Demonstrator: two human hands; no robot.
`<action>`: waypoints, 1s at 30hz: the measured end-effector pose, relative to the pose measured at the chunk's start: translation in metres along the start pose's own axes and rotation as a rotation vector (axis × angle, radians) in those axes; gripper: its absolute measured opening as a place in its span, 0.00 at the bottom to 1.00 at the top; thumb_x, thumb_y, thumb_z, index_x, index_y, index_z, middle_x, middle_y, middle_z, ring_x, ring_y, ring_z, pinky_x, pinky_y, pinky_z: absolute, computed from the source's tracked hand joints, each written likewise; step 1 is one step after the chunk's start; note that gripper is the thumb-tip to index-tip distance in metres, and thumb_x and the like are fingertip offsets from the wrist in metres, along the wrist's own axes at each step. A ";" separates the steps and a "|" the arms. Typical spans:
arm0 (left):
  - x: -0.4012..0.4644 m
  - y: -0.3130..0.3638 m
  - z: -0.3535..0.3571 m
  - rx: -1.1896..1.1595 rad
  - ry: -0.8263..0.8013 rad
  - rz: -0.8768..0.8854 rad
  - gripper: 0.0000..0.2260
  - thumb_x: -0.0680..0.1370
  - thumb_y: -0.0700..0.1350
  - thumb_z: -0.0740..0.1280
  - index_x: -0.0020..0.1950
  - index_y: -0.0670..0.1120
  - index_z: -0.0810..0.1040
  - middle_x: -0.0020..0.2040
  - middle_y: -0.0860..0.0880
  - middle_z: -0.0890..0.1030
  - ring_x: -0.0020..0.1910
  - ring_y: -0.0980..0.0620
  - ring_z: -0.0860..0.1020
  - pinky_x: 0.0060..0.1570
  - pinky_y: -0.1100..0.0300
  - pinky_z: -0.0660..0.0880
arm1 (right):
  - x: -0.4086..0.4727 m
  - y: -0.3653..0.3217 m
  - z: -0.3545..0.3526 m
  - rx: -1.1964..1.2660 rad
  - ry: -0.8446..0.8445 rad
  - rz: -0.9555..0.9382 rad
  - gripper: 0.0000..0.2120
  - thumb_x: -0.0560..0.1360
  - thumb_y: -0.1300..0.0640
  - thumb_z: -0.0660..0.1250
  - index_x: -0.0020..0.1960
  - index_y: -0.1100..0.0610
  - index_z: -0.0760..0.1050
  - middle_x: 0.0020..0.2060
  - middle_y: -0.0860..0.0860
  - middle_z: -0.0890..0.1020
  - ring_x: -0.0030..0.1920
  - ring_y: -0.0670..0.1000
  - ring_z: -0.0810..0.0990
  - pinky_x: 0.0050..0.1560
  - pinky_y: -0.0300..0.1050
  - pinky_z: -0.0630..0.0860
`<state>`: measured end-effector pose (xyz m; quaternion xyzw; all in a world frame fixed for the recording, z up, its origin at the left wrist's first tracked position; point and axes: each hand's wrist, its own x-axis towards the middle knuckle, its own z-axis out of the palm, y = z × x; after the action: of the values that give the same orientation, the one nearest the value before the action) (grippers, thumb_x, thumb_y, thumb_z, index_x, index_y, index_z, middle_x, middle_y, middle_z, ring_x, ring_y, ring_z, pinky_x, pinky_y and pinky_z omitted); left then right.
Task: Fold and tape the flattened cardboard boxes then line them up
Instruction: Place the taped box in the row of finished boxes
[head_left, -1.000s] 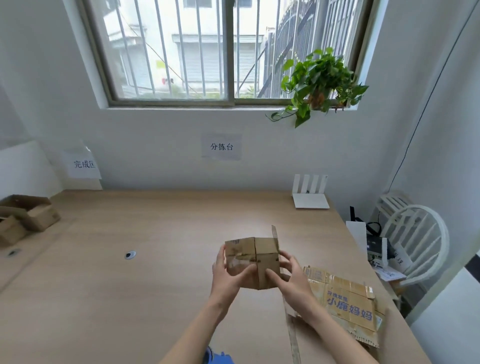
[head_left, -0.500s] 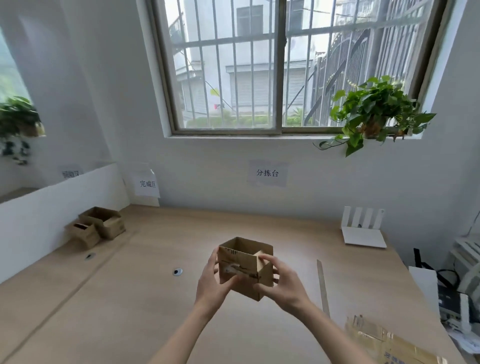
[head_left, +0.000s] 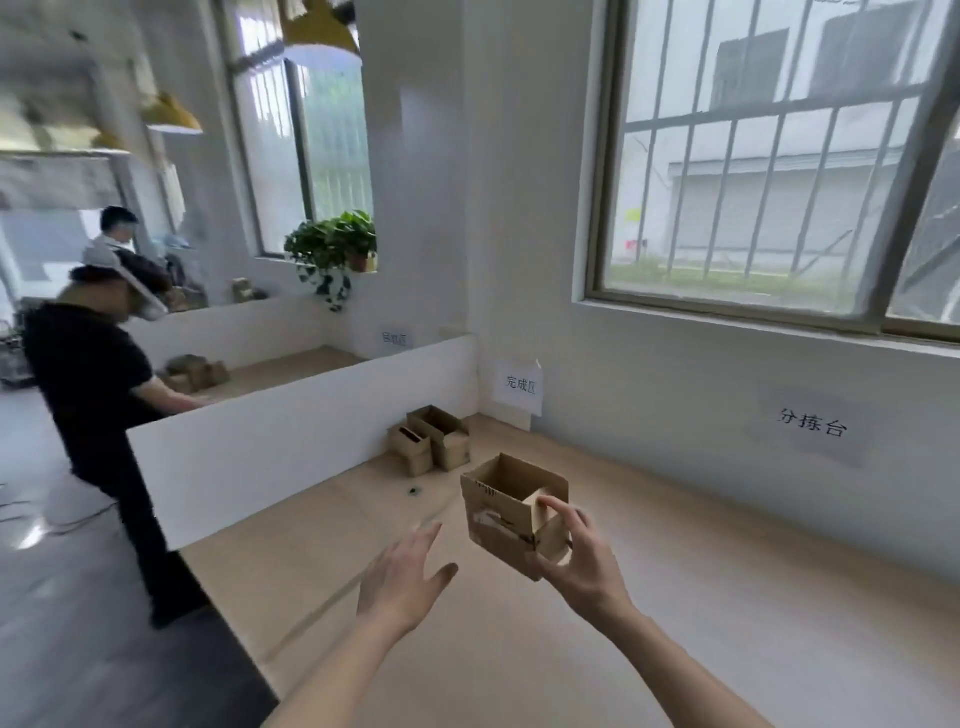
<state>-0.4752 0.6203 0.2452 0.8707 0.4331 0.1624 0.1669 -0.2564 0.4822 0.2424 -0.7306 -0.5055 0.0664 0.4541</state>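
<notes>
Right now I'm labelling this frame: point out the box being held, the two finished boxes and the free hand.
held box (head_left: 498, 514): head view, front wall.
finished boxes (head_left: 451, 447): head view, larger box's side.
left hand (head_left: 402, 579): head view, back of hand.

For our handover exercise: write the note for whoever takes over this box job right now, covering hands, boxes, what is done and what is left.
Left hand: open, fingers spread, holding nothing.
Right hand: grips the folded box, open top up, above the table.
Two finished boxes stand side by side at the table's far left corner, by the partition.
Done: this box is folded.
Left: set it in line beside the two.
</notes>
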 end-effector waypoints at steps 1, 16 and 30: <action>0.008 -0.027 -0.015 0.035 0.007 -0.015 0.29 0.80 0.64 0.60 0.79 0.61 0.57 0.80 0.56 0.60 0.76 0.50 0.64 0.71 0.51 0.66 | 0.014 -0.011 0.027 0.004 -0.009 -0.010 0.33 0.70 0.44 0.76 0.72 0.42 0.69 0.62 0.41 0.72 0.57 0.47 0.75 0.54 0.42 0.78; 0.142 -0.323 -0.125 0.132 -0.004 -0.164 0.32 0.80 0.65 0.59 0.81 0.59 0.52 0.82 0.53 0.55 0.79 0.50 0.56 0.77 0.52 0.55 | 0.186 -0.120 0.318 0.042 -0.119 -0.010 0.33 0.71 0.51 0.76 0.73 0.47 0.69 0.63 0.45 0.72 0.59 0.48 0.75 0.57 0.38 0.72; 0.403 -0.487 -0.031 0.161 -0.232 -0.132 0.31 0.81 0.64 0.58 0.81 0.58 0.52 0.82 0.53 0.54 0.80 0.51 0.54 0.77 0.53 0.49 | 0.399 0.021 0.532 0.022 -0.226 0.174 0.33 0.72 0.51 0.74 0.74 0.43 0.66 0.65 0.46 0.70 0.59 0.49 0.73 0.59 0.48 0.76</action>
<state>-0.5991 1.2279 0.1187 0.8639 0.4787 0.0143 0.1559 -0.3465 1.1169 0.0634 -0.7547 -0.4873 0.1927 0.3948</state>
